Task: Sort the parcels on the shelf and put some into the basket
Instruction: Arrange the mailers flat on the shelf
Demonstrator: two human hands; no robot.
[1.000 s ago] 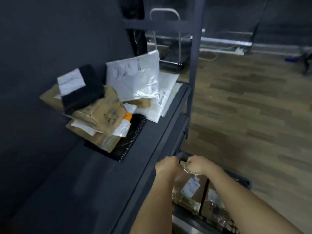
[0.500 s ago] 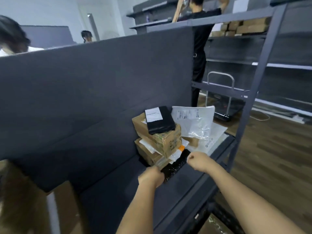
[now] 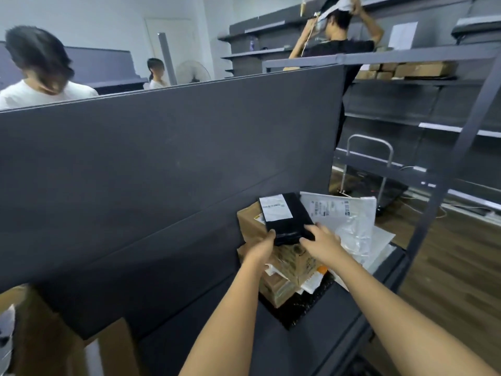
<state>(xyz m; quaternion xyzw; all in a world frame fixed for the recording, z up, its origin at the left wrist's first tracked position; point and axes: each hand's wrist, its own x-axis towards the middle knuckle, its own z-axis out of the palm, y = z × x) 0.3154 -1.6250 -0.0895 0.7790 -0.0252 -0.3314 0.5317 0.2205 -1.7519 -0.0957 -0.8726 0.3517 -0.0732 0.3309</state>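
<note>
A black parcel [image 3: 288, 218] with a white label lies on top of a stack of brown cardboard boxes [image 3: 292, 263] on the dark shelf [image 3: 320, 329]. My left hand [image 3: 261, 246] grips its near left corner, thumb on top. On its near right corner sits my right hand [image 3: 321, 241], fingers curled over the edge. White plastic mailers [image 3: 349, 215] lean to the right of the stack. A black bubble mailer [image 3: 301, 308] lies under the boxes. The basket is out of view.
A dark back panel [image 3: 162, 164] rises behind the shelf. A grey upright post [image 3: 444, 191] stands at the shelf's right end, with a trolley [image 3: 371, 169] beyond. A cardboard box [image 3: 67, 343] sits at lower left. Other people stand behind the panel and at far shelves.
Both hands rose from the basket below the shelf, where they let go of a parcel, and reached forward to the stack. They now hold the black parcel on top.
</note>
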